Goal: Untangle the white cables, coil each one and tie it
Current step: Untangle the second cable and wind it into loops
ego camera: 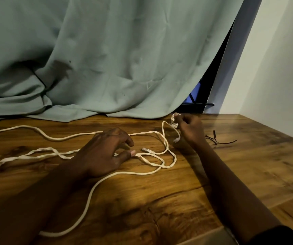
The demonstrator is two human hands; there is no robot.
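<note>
The thin white cables (147, 133) sprawl in twisted loops over the brown wood-grain bench (248, 165), and one small grey plug (148, 150) lies loose among them. Just left of that plug the left hand (105, 151) rests on the strands, fingers (122, 137) curled and thumb tip on a strand; whether it pinches or only pins them I cannot tell. Up and right of the plug, the right hand (190, 129) pinches a small bunch of cable end, with a second plug (176, 139) dangling below it. Farther right of the plug lies a thin black tie cord (220, 140). Behind hangs a pale green cloth (106, 59).

This looks like the untangling step, with nothing coiled yet. The next move likely calls for drawing the held end out through the loops by the plug while the left hand steadies the rest.
</note>
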